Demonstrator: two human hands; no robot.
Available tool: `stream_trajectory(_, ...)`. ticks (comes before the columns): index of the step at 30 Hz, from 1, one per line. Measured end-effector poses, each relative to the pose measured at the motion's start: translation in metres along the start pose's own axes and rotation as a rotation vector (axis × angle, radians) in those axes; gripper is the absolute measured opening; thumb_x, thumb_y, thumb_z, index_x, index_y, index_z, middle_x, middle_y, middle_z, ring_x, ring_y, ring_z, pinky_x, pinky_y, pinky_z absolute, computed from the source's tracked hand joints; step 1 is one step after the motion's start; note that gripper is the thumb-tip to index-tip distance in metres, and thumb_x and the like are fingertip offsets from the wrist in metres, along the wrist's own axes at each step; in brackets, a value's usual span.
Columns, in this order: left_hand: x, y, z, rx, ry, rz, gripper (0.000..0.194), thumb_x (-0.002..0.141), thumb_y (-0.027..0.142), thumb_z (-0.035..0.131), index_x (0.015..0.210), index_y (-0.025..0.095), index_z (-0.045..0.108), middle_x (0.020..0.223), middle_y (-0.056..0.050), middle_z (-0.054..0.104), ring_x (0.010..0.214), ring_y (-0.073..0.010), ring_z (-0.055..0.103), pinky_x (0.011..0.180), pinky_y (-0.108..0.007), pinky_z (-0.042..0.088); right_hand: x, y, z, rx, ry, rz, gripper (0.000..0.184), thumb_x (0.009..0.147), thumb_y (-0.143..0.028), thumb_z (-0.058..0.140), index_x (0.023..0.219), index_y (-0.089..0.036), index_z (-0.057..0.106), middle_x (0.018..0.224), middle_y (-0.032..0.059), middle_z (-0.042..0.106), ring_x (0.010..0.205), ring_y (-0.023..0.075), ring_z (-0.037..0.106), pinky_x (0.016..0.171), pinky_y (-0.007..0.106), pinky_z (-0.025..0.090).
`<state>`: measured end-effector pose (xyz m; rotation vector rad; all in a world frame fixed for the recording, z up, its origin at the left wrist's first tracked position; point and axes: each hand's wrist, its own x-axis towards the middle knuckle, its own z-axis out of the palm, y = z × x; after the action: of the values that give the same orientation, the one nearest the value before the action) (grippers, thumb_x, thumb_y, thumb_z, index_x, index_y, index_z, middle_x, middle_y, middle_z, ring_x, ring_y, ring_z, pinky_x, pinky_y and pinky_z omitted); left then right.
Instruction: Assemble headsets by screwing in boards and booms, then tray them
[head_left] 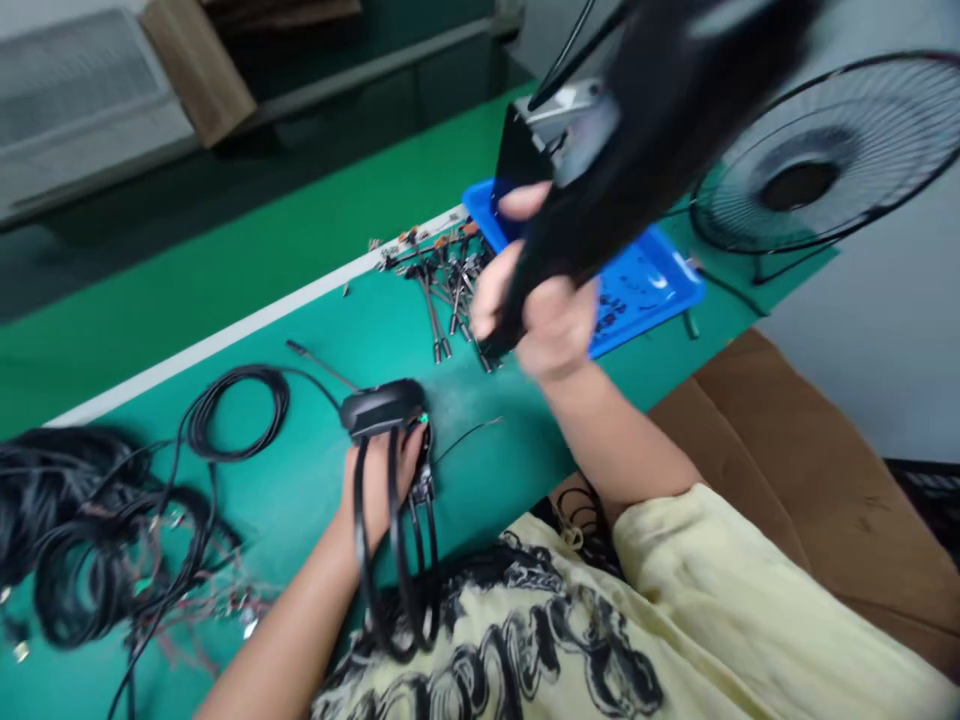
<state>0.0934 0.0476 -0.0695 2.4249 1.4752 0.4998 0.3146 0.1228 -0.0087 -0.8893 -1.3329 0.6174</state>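
Note:
My left hand (pixel 379 480) is closed around a black plastic housing (pixel 384 405), held just above the green table. Thick black cables (pixel 397 560) loop down from it over my wrist, and a small green light shows on its side. My right hand (pixel 555 320) is raised, its fingers wrapped around a long black tool (pixel 637 150). The tool is blurred and close to the camera, so its exact kind is unclear. Behind that hand is a blue tray (pixel 660 290) holding small dark parts. Several metal rods with black ends (pixel 442 310) lie to its left.
Coiled black cables (pixel 240 415) and a heap of wiring (pixel 82 540) cover the left of the green table (pixel 300 540). A wire-guarded fan (pixel 802 185) stands at the right, with brown cardboard (pixel 810 480) below. A white strip (pixel 225 325) runs along the table.

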Motion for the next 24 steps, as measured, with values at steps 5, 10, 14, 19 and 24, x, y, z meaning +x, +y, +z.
stream_trajectory(5, 0.007, 0.009, 0.005, 0.071, 0.06, -0.063, 0.031, 0.096, 0.035, 0.05, 0.111, 0.015, 0.068, 0.103, -0.011, 0.074, 0.092, -0.0277, 0.071, 0.087, -0.039, 0.055, 0.098, 0.037, -0.117, -0.216, 0.468, -0.194, 0.048, 0.089, -0.069, 0.044, 0.123, -0.035, 0.036, 0.056, -0.0104, 0.043, 0.047, 0.0092, 0.038, 0.046, 0.026, 0.034)
stream_trajectory(10, 0.01, 0.016, 0.001, 0.162, -0.03, -0.14, 0.031, 0.096, 0.035, 0.049, 0.115, 0.018, 0.066, 0.104, -0.01, 0.074, 0.087, -0.028, 0.071, 0.076, -0.037, 0.055, 0.13, 0.085, -0.153, -0.309, 0.342, -0.194, 0.07, 0.083, -0.083, 0.027, 0.126, -0.03, 0.04, 0.055, -0.0095, 0.043, 0.053, 0.008, 0.04, 0.051, 0.025, 0.039)
stream_trajectory(14, 0.01, 0.017, -0.002, 0.179, -0.018, -0.135, 0.03, 0.095, 0.037, 0.049, 0.111, 0.019, 0.068, 0.101, -0.01, 0.075, 0.079, -0.0253, 0.072, 0.071, -0.033, 0.054, 0.12, 0.091, -0.147, -0.297, 0.385, -0.185, 0.062, 0.084, -0.08, 0.035, 0.118, -0.03, 0.045, 0.06, -0.0082, 0.047, 0.049, 0.008, 0.044, 0.048, 0.027, 0.04)
stream_trajectory(19, 0.014, 0.02, -0.006, 0.177, -0.029, -0.12, 0.031, 0.095, 0.035, 0.049, 0.111, 0.016, 0.068, 0.103, -0.011, 0.074, 0.089, -0.0285, 0.071, 0.081, -0.038, 0.053, 0.109, 0.071, -0.146, -0.206, 0.324, -0.128, 0.051, 0.084, -0.077, 0.043, 0.11, -0.034, 0.044, 0.052, -0.0106, 0.038, 0.046, 0.0061, 0.037, 0.046, 0.025, 0.036)
stream_trajectory(24, 0.013, 0.027, -0.005, 0.173, 0.0, -0.144, 0.03, 0.093, 0.036, 0.055, 0.109, 0.014, 0.067, 0.099, -0.014, 0.073, 0.092, -0.029, 0.07, 0.085, -0.038, 0.052, 0.058, 0.017, -0.098, -0.022, 0.287, 0.064, 0.044, 0.08, -0.073, 0.052, 0.105, -0.037, 0.043, 0.057, -0.0085, 0.047, 0.047, 0.0093, 0.04, 0.042, 0.028, 0.035)
